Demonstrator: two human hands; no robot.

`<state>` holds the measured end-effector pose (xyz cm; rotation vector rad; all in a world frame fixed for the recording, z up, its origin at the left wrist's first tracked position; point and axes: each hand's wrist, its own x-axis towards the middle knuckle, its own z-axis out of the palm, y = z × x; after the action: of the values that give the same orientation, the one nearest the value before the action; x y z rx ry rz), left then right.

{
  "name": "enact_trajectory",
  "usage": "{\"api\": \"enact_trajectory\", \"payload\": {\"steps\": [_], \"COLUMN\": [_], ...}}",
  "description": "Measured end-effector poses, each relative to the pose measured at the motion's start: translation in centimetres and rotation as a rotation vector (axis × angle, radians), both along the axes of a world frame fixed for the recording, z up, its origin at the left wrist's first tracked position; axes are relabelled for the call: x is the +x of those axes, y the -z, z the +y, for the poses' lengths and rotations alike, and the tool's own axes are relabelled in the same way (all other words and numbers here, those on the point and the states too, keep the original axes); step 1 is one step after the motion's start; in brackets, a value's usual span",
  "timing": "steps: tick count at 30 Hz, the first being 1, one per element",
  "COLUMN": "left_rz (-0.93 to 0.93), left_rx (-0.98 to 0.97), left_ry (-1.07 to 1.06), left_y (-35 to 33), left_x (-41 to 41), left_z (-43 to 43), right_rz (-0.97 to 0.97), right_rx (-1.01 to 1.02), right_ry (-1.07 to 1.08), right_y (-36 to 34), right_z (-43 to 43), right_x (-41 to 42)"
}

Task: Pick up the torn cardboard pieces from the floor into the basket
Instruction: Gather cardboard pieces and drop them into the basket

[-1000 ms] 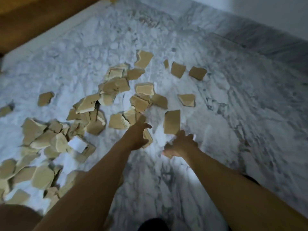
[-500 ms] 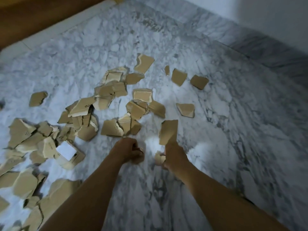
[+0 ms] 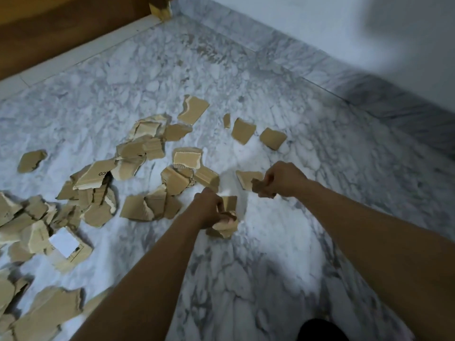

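Observation:
Several torn brown cardboard pieces (image 3: 138,153) lie scattered over the white marble floor (image 3: 270,254), mostly at the left and centre. My left hand (image 3: 209,209) is closed around a small bunch of cardboard pieces (image 3: 225,223) just above the floor. My right hand (image 3: 283,179) is farther out and to the right, its fingers closed on a small dark scrap (image 3: 257,186) at the edge of a flat piece (image 3: 246,177) lying on the floor. The basket is not in view.
A grey marble skirting and a white wall (image 3: 320,25) run along the right and back. A wooden panel (image 3: 61,28) borders the floor at the top left. One piece with a white label (image 3: 64,243) lies at the left. A dark shape (image 3: 320,331) shows at the bottom edge.
My left hand closed on pieces near the centre and holds them. My right hand moved forward and right, from the tall piece to the flat piece farther out.

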<state>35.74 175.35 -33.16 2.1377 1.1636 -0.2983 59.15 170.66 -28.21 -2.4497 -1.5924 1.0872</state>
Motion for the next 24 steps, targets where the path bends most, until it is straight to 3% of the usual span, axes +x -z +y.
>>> {"api": "enact_trajectory", "payload": {"steps": [4,8,12,16,20,24], "left_rz": [0.116,0.217,0.289,0.464,0.388,0.315], "left_rx": [0.102,0.223,0.143,0.065,-0.055,0.113], "left_ry": [0.088,0.066,-0.076,0.089,0.047,0.059], "left_y": [2.0,3.5,4.7,2.7,0.4,-1.7], "left_x": [1.6,1.8,1.4,2.0,2.9,3.2], "left_z": [-1.3,-1.7,-0.9,0.3,2.5,7.8], "right_rz": [-0.133,-0.172,-0.072,-0.011,-0.017,0.021], "right_rx": [0.024,0.034,0.081,-0.115,-0.19,-0.037], "right_ry": [-0.192,-0.221,-0.019,0.012,-0.027,0.195], "right_y": [2.9,8.1,9.4,10.0,8.1,4.7], "right_z": [3.8,4.5,3.8,2.9,3.3,8.4], "right_x": [0.3,-0.6,-0.6,-0.1,1.6,5.2]}}
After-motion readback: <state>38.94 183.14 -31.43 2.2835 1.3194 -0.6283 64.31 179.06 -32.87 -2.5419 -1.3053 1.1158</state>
